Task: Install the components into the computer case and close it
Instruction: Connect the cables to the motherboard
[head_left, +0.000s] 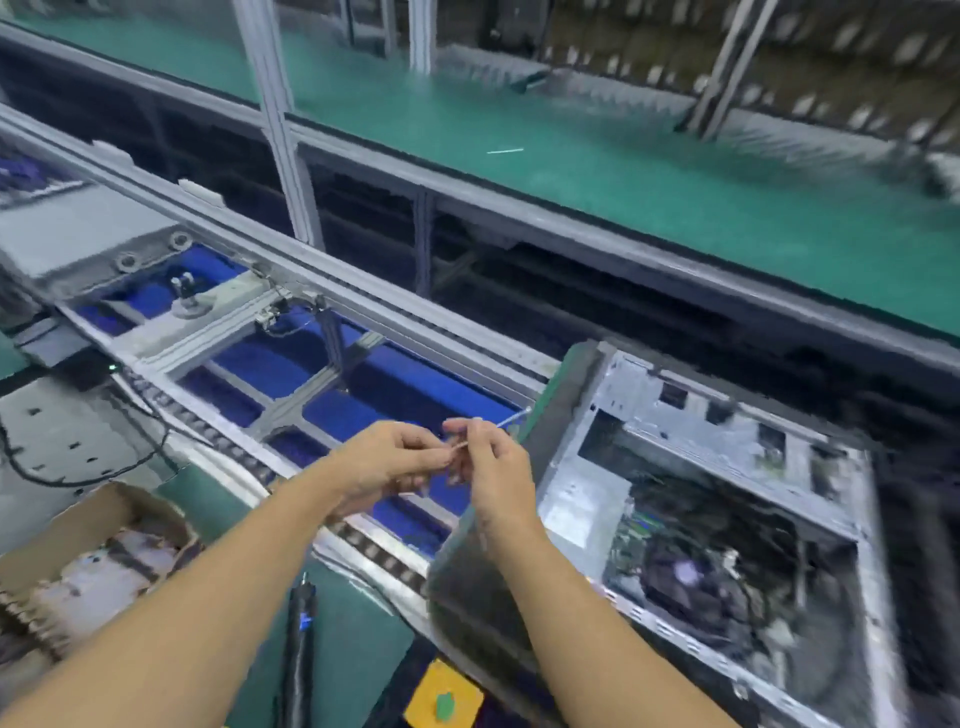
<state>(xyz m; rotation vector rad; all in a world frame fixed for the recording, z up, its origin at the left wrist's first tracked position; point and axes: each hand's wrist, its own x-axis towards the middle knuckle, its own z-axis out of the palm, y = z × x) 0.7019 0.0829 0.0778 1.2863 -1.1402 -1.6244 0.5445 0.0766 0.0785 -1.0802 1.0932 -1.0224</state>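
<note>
An open grey computer case (727, 441) lies on its side at the right, with the motherboard and dark cables (691, 566) showing inside. Left of the case, above the conveyor, my left hand (384, 460) and my right hand (493, 467) meet. Together they pinch a thin white strip, like a cable tie (506, 420), whose free end points up and right toward the case. The frame is blurred, so the strip's details are unclear.
A cardboard box (93, 540) of parts sits at the lower left. A black electric screwdriver (301, 639) stands near the bottom centre beside a yellow button box (441, 696). The roller conveyor frame (291, 338) with blue beneath runs diagonally; a green bench (571, 166) lies beyond.
</note>
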